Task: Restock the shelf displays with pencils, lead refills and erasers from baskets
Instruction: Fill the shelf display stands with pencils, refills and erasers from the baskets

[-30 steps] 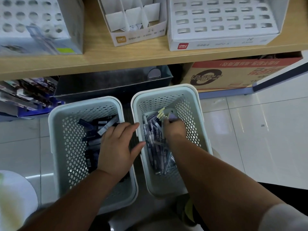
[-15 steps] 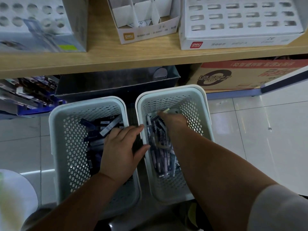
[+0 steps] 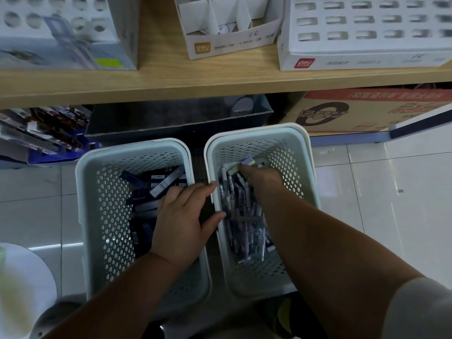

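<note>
Currently the pick step is judged in hand. Shelf (image 3: 171,79) carries a slotted display box (image 3: 367,52) at its right end. On the floor, the left basket (image 3: 88,192) holds lead refills (image 3: 166,182). The right basket (image 3: 310,167) holds pencils (image 3: 242,216), with erasers (image 3: 247,162) at its far end. Left hand (image 3: 182,221) is laid flat, fingers straight, across the adjoining rims. Right hand (image 3: 264,176) is reached to the erasers; its grip cannot be told. Next, a secure pinch and a lift to the shelf are called for.

Left hand (image 3: 183,221) splayed, right hand (image 3: 263,178) extended forward (fingers hidden).
</note>
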Motion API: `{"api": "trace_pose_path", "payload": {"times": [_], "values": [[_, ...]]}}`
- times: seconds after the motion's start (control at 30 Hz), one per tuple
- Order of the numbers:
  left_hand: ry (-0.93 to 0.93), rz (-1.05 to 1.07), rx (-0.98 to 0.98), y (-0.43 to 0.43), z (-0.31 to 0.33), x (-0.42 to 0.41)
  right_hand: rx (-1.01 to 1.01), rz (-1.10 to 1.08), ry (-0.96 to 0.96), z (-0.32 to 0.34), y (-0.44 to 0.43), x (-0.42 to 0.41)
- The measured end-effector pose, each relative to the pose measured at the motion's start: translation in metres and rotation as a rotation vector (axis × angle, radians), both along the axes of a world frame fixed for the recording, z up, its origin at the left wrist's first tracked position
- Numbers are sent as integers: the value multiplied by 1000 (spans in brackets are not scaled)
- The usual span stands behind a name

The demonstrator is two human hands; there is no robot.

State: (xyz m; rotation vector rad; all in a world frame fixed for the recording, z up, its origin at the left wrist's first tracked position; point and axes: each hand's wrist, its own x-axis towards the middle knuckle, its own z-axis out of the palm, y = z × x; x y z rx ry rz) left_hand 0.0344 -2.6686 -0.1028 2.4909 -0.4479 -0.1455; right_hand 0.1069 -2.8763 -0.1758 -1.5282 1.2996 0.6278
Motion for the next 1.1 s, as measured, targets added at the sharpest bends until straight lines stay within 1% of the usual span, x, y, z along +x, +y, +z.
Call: {"api": "trace_pose_path", "payload": {"times": [0.2, 0.37, 0.57, 0.67, 0.8, 0.93, 1.1], "values": [[10, 0, -2, 0, 1, 0, 95, -30, 21, 6, -5, 10], [11, 2, -7, 0, 1, 1, 134, 30, 40, 11, -5, 16], [13, 0, -7, 0, 2, 1, 128, 41, -28, 7, -7, 15], [11, 2, -1, 1, 1, 0, 162, 102, -97, 5, -9, 17], [23, 6, 7, 0, 1, 1, 207, 126, -160, 4, -10, 21], [12, 4, 5, 0, 1, 0, 164, 162, -205, 0, -11, 21], [10, 11, -3, 0, 2, 0, 167, 240, -125, 0, -17, 18]]}}
